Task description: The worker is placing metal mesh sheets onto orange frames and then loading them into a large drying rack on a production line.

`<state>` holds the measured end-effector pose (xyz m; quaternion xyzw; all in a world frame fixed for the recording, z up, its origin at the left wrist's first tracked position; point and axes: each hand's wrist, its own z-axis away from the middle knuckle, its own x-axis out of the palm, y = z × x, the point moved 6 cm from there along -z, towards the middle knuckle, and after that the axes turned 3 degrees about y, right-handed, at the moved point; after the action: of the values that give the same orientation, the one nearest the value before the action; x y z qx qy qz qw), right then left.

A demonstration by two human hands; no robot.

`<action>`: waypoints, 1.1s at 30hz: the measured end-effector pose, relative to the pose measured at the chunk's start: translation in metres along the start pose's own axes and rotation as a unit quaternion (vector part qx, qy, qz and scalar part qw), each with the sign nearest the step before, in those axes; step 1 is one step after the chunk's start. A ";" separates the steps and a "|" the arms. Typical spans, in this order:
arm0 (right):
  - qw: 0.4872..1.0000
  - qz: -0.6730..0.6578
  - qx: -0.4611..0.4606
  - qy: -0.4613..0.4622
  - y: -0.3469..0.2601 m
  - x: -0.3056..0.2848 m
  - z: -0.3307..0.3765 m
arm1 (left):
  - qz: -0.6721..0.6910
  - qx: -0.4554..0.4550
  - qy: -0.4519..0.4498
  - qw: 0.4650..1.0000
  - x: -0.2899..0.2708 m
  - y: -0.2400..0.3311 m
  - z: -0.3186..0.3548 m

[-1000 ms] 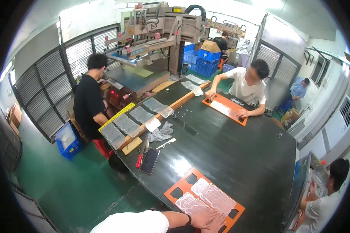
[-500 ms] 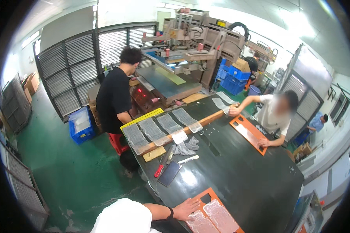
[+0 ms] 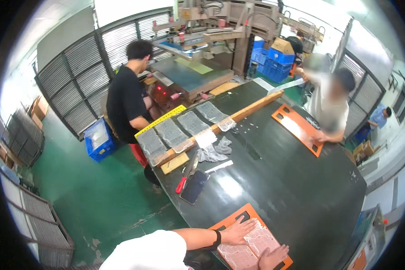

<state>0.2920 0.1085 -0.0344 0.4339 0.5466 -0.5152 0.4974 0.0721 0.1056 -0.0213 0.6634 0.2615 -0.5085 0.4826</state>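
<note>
At the lower edge of the table lies an orange board [image 3: 244,209] with cut-out slots at its far end and pale, wrinkled film sheets [image 3: 262,237] on its face. My left hand [image 3: 238,231], a black band on its wrist, rests flat across the upper part of the sheets with fingers spread. Beside it, lower and to the right, my right hand [image 3: 273,258] lies on the same board, fingers stretched out. Neither hand grips anything. The lower end of the board is cut off by the frame's edge.
On the dark table [image 3: 301,198] lie a phone [image 3: 195,186], a red-handled knife [image 3: 182,183], a grey rag [image 3: 215,150] and a wooden bar [image 3: 252,108] over film strips [image 3: 168,132]. Across, a co-worker handles another orange board [image 3: 297,129]. Someone in black stands left by a machine.
My left hand has slid farther over the sheets, and my right hand has come into view on the board. The co-worker opposite has lifted a film strip off the far table end. The view has shifted.
</note>
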 end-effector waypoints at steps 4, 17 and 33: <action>0.989 0.025 0.149 0.005 0.020 -0.011 0.013 | -0.060 -0.101 -0.069 0.991 -0.006 0.027 -0.011; 0.990 -0.017 0.141 0.011 0.016 -0.013 0.008 | 0.141 -0.017 -0.046 0.989 0.007 0.033 -0.044; 0.986 -0.156 0.024 0.055 0.069 -0.016 0.153 | -0.028 0.122 -0.058 0.990 -0.035 -0.077 0.030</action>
<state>0.3772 -0.0371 -0.0234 0.3828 0.6220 -0.5747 0.3692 -0.0176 0.1139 -0.0186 0.6791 0.1875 -0.5874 0.3983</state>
